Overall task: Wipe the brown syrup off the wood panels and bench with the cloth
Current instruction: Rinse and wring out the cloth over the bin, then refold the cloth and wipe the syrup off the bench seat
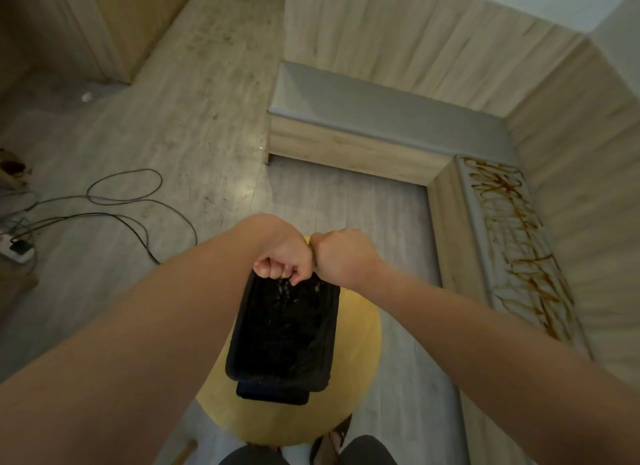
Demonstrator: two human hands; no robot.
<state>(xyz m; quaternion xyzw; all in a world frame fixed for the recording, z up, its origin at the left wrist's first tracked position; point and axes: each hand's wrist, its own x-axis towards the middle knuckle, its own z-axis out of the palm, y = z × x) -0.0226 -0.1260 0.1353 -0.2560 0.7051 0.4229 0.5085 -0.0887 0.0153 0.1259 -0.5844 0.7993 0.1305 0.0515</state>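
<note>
Bench syrup-streaked — cloth nearly hidden inside left hand, right hand.

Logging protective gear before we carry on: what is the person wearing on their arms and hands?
Nothing is worn. The left hand and right hand have no gloves, and both forearms are bare to the picture's edge, with no sleeves. No watch, bracelet or ring shows.

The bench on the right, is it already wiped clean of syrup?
No, brown syrup streaks cover the bench top along most of its length.
</note>
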